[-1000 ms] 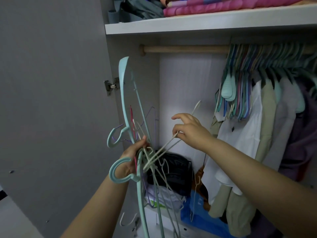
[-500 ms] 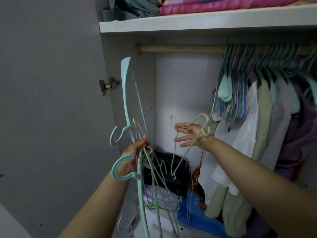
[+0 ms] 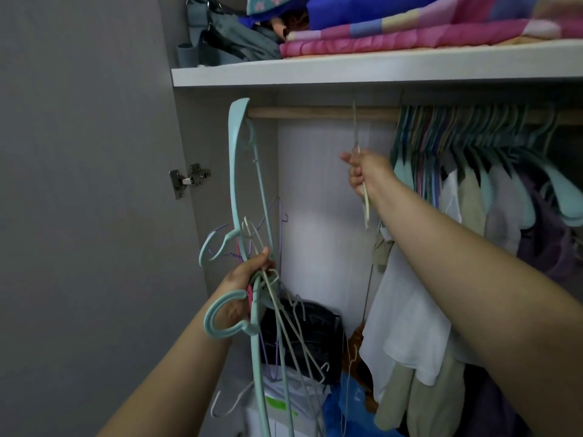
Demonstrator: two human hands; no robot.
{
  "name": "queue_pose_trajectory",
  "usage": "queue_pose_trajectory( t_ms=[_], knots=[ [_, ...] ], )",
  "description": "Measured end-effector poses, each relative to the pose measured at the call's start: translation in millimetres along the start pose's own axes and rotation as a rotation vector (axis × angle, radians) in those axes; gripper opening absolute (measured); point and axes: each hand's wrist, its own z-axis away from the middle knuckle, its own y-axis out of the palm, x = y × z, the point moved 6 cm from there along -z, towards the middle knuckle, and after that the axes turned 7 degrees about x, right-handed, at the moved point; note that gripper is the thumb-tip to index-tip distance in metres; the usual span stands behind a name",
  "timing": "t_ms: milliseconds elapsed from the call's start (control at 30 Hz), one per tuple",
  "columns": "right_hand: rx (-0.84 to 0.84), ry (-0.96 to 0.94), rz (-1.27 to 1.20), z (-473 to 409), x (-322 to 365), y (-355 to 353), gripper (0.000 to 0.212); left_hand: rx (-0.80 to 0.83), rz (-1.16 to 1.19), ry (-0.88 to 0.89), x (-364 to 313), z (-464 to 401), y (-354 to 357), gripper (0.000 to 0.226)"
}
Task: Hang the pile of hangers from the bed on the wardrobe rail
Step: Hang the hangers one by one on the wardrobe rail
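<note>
My left hand (image 3: 244,279) grips a tangled bundle of hangers (image 3: 252,234), pale teal plastic ones and thin white, purple and pink wire ones, held low at the left of the open wardrobe. My right hand (image 3: 367,175) is raised and holds a single thin white hanger (image 3: 364,200) edge-on. Its hook reaches up to the wooden rail (image 3: 315,112); whether the hook sits over the rail I cannot tell. Many hangers (image 3: 457,134) crowd the rail's right part.
Clothes (image 3: 473,216) hang from the right side of the rail. A white shelf (image 3: 347,70) above carries folded bedding and a grey bag. The wardrobe door (image 3: 79,216) stands open on the left. A dark bag, white box and blue bag lie on the wardrobe floor.
My right hand pulled one white hanger out of the bundle and lifted it from waist height up towards the rail. My left hand kept its grip on the bundle.
</note>
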Motion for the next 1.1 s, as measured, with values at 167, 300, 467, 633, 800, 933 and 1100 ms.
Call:
queue_pose_trajectory(
  t_ms=[167,300,467,633,800,933,1100],
  knots=[
    [-0.017,0.098,-0.213,-55.6,23.6,-12.8,0.025,-0.014,0.016,0.036,-17.9,-16.6,-2.6,0.031],
    [-0.088,0.157,-0.404,-70.7,20.4,-35.6,0.028,-0.031,-0.045,0.048,-25.7,-26.7,-11.4,0.035],
    [-0.081,0.135,-0.487,-73.4,0.8,-44.3,0.037,-0.011,-0.022,0.081,-23.8,-26.1,-6.7,0.043],
    [-0.171,-0.018,-0.553,-63.1,-0.7,-55.4,0.038,0.023,0.117,0.116,-16.2,-16.5,-7.9,0.038],
    [-0.237,0.029,0.198,-14.4,-16.8,-53.2,0.017,0.136,0.246,0.15,-4.1,-4.0,-7.4,0.035],
    [-0.29,-0.327,0.969,59.3,-42.0,-37.3,0.066,0.137,0.322,0.155,6.9,3.7,-10.7,0.034],
    [0.338,-0.122,1.19,140.5,-144.1,6.5,0.085,0.117,0.312,0.164,17.2,16.0,-14.9,0.032]
  ],
)
